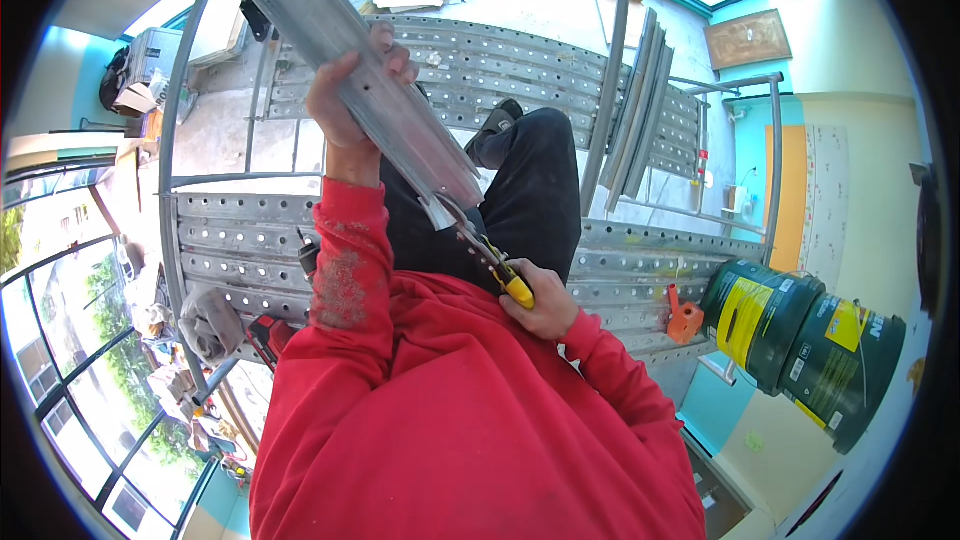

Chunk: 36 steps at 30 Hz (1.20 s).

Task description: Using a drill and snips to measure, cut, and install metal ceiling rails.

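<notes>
My left hand (352, 95) grips a long grey metal channel (300, 20), held diagonally from the top left down toward my lap. My right hand (536, 300) is closed around yellow-handled metal snips (518, 285), whose jaws are at the channel's lower end. A small piece of the channel's end is bent out beside the jaws. I am sitting on a perforated metal plank (625, 280), with my knees and dark trousers beneath the channel.
Scaffold rails (772, 170) frame the planks. Several channels (645, 110) lean at the right. Dark green buckets (830, 370), an orange tool (685, 320), a red-and-black tool (268, 335) and grey cloth (210, 320) are around me. Windows line the left and back.
</notes>
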Each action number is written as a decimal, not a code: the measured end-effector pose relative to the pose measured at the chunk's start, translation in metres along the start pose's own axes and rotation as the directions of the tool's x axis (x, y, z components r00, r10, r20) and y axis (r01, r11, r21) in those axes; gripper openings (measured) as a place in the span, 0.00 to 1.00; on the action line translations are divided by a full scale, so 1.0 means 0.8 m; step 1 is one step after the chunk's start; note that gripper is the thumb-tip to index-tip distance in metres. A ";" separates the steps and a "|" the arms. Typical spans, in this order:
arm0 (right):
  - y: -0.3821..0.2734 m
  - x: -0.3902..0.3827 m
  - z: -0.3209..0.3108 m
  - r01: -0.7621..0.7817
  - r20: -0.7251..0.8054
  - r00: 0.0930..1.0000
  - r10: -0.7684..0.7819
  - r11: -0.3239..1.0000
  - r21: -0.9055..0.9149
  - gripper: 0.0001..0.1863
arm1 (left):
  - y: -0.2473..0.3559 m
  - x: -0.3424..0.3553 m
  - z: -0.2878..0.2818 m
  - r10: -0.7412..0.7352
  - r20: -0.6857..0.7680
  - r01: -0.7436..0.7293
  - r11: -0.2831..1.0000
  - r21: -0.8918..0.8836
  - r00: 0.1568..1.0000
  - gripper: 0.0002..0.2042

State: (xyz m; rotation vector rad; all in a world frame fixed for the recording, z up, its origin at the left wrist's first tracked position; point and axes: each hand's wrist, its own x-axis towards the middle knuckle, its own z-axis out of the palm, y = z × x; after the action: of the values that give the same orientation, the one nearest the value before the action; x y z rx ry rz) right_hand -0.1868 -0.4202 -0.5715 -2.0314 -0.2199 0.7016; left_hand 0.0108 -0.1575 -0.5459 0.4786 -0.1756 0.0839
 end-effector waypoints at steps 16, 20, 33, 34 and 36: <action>0.013 -0.001 0.018 0.043 -0.154 0.986 -0.061 0.992 -0.122 0.20 | -0.008 0.013 -0.008 -0.025 -0.059 0.027 0.999 0.020 0.998 0.23; -0.002 -0.013 0.006 0.006 -0.144 0.990 -0.008 1.000 -0.015 0.23 | -0.002 0.020 -0.008 0.041 -0.132 -0.033 0.997 0.063 0.990 0.22; 0.146 -0.107 -0.021 -0.775 -0.764 0.532 0.366 0.574 -0.264 0.46 | 0.023 0.006 -0.040 0.084 -0.259 -0.098 0.994 -0.040 0.962 0.20; 0.165 -0.109 -0.013 -0.846 -0.791 0.436 0.430 0.495 -0.198 0.48 | 0.022 0.005 -0.040 0.088 -0.261 -0.101 0.994 -0.040 0.961 0.20; 0.177 -0.116 0.005 -0.879 -0.740 0.394 0.545 0.458 -0.130 0.52 | 0.019 0.002 -0.039 0.112 -0.320 -0.109 0.994 0.028 0.941 0.19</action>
State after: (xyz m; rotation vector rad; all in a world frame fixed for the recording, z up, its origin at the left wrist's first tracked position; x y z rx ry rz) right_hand -0.2820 -0.5324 -0.6547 -2.7692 1.1418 0.4597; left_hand 0.0150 -0.1293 -0.5663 0.4585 0.1187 0.2715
